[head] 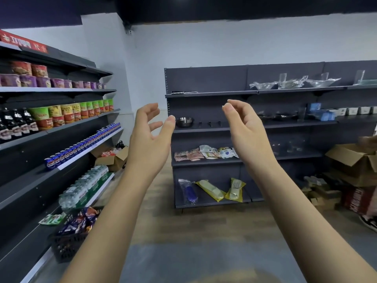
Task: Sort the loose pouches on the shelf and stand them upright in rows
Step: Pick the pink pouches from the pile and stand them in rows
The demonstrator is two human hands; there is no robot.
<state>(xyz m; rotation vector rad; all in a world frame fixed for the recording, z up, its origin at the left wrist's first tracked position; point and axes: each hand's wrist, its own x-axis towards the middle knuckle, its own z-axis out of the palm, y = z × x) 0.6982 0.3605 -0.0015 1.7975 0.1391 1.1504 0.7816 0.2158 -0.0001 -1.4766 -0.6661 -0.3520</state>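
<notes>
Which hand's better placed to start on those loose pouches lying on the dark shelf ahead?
Probably the right hand: the pouches lie just beside its wrist in view, while the left hand sits further off. Both are raised, holding nothing, so it's close.

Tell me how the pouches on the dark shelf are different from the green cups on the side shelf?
The pouches lie flat in a loose jumble; the green cups stand upright in a neat row. The pouches are mostly pink and white; the cups are green and yellow over red. The pouches sit on the facing shelf, the cups to the left. Neither hand touches either.
</notes>
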